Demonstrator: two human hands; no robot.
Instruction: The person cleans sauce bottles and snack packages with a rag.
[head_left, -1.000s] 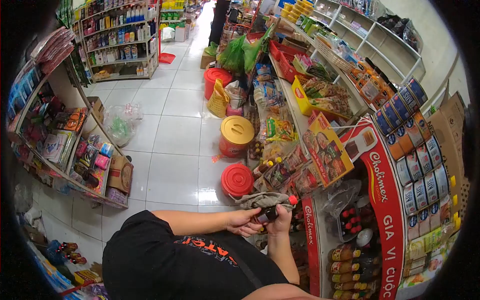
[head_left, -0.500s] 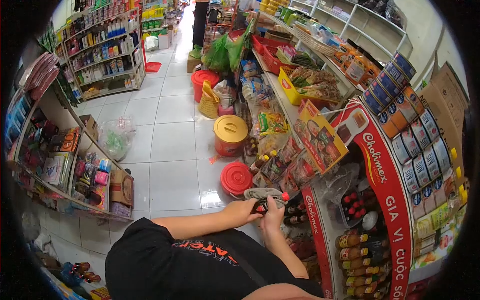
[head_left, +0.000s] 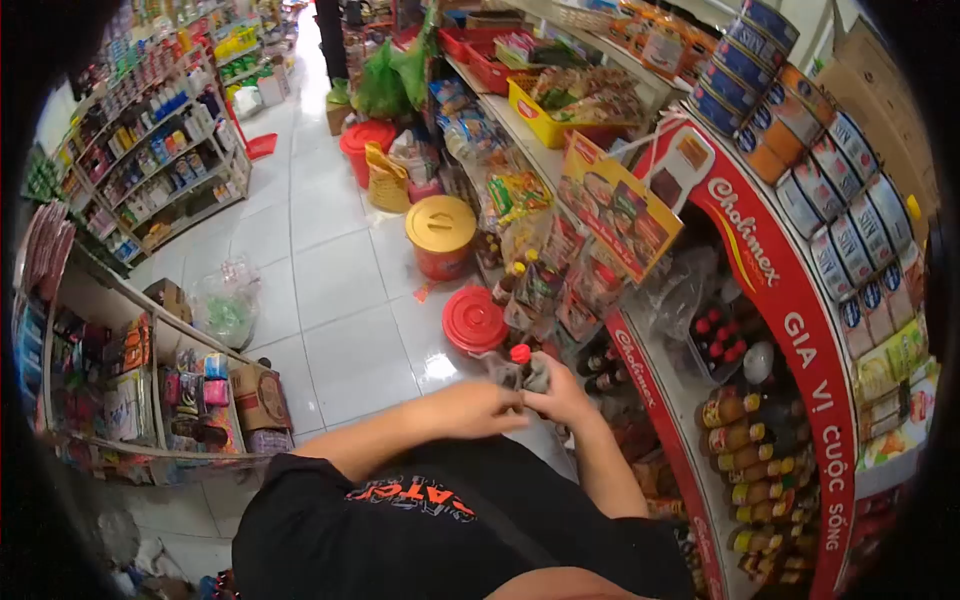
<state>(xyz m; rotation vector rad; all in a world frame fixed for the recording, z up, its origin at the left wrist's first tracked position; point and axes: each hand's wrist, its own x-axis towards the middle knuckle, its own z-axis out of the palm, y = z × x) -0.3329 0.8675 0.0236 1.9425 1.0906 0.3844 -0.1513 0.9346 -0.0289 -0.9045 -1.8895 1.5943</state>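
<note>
A dark bottle with a red cap (head_left: 520, 353) is held out in front of my body, cap end up and away from me. My right hand (head_left: 563, 397) is closed around it from the right. A grey cloth (head_left: 537, 376) is bunched against the bottle, between it and my right hand's fingers. My left hand (head_left: 485, 408) is just left of the bottle's lower part, its fingers curled and smeared by motion. Whether those fingers touch the bottle is not clear. Most of the bottle's body is hidden by the hands and cloth.
A red Cholimex rack (head_left: 800, 350) with several sauce bottles (head_left: 735, 440) stands close on my right, tins (head_left: 840, 205) stacked above. Ahead are a red lidded bucket (head_left: 475, 318) and a yellow-lidded bucket (head_left: 441, 250). A low shelf (head_left: 150, 385) stands left, beside the tiled floor (head_left: 340, 340).
The bottle has turned, its red cap swinging from the right to point up. My left hand has slipped back from the bottle. The view has shifted somewhat.
</note>
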